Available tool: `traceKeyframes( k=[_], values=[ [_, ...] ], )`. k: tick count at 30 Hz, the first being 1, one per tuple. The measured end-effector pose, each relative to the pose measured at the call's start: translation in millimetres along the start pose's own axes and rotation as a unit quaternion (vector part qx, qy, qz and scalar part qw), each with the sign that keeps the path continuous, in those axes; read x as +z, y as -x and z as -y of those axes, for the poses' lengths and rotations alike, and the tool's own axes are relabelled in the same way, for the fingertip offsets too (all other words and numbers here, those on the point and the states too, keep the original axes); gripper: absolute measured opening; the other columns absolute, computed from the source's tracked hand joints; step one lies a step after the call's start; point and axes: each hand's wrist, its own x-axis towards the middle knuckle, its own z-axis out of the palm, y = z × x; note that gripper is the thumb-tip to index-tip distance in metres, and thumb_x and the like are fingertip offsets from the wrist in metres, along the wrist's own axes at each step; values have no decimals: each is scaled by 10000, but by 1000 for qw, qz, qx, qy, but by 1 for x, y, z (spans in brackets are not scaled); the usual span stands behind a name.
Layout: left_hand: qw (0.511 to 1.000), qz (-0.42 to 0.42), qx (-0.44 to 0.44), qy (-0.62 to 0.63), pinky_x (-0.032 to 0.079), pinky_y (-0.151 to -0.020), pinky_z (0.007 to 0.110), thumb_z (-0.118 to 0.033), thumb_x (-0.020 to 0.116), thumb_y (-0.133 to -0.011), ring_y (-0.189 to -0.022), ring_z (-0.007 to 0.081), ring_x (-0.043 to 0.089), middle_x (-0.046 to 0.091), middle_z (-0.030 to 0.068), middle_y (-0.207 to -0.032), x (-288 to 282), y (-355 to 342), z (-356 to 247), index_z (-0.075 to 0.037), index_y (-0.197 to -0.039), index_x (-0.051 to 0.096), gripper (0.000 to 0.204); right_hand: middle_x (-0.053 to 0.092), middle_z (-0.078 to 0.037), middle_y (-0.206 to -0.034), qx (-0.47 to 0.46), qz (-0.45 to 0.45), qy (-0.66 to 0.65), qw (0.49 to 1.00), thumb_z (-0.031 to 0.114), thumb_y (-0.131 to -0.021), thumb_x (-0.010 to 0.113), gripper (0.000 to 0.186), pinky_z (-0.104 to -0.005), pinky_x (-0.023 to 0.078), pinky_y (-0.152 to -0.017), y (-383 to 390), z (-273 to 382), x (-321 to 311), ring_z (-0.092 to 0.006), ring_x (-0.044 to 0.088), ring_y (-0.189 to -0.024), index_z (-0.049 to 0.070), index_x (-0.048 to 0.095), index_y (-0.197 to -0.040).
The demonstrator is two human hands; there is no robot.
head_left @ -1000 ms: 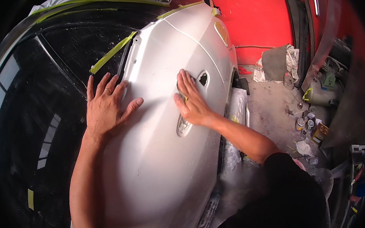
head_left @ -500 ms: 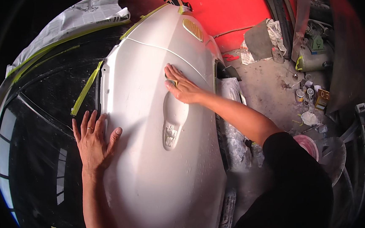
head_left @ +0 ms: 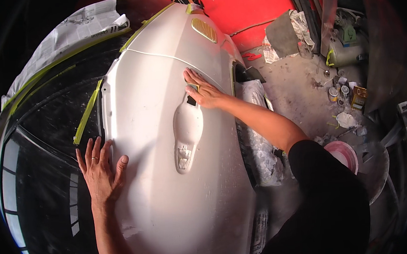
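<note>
A white, matte car side panel (head_left: 153, 116) runs lengthwise in front of me. My right hand (head_left: 204, 93) lies on it just beyond the upper end of the recessed door-handle pocket (head_left: 188, 125). Its fingers stretch forward over a thin pad (head_left: 193, 86), whose yellowish edge shows beside the thumb; the rest is hidden under the hand. A dark hole shows at the pocket's top, next to the palm. My left hand (head_left: 102, 174), with a ring on one finger, rests with fingers spread where the panel's left edge meets the dark window glass (head_left: 47, 185).
Newspaper (head_left: 79, 32) and yellow-green masking tape (head_left: 88, 112) cover parts of the car. A wrapped wheel (head_left: 260, 137) stands at the panel's right side. On the floor are cans (head_left: 334, 93), a pink basin (head_left: 342, 156) and a tank (head_left: 347, 56). Behind is a red surface (head_left: 251, 5).
My right hand has slid slightly away from the handle pocket, baring the dark hole at its top. The left hand stays spread at the window edge. The whole view has shifted a little.
</note>
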Motion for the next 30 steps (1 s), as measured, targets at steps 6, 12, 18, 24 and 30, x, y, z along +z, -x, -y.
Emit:
traceKeyframes(
  k=[6,12,18,24,30],
  values=[
    [1000,12,-9,8,71,-1209,540,-665,444,-926,-1419,349,349,518,205,-1404,7,0,-2,-45,-1277,612,731,81,-238,-1620,-25,-77,-3,997,490,-1047,251,727,-467,52,-1221,136,-16,51,-387,69,-1506,-6,99,-1556],
    [1000,27,-3,-10,74,-1205,555,-670,460,-917,-1414,353,354,498,203,-1414,1,-2,-3,-51,-1278,606,731,175,-231,-1606,-75,-42,-12,996,462,-1052,266,679,-480,88,-1218,13,-11,-3,-382,154,-1493,15,165,-1554],
    [999,45,-4,-15,78,-1200,569,-682,461,-911,-1416,368,344,482,206,-1425,-2,-3,-2,-51,-1279,600,744,171,-275,-1591,-184,-78,10,980,417,-1034,359,700,-488,111,-1219,45,-35,12,-416,143,-1490,-42,183,-1532],
    [998,64,-20,-12,83,-1199,576,-721,388,-912,-1413,372,355,476,207,-1437,0,-2,0,-38,-1273,609,803,172,-267,-1593,-136,-48,52,988,388,-1039,347,681,-478,123,-1220,-16,-16,-7,-398,164,-1487,-48,172,-1531],
    [998,64,-27,-7,88,-1197,578,-731,353,-915,-1410,381,359,482,232,-1422,3,-8,-2,-14,-1253,610,833,128,-298,-1592,-48,-107,-28,993,340,-1034,353,671,-463,99,-1221,67,-81,24,-432,130,-1488,-56,148,-1535]
  ],
)
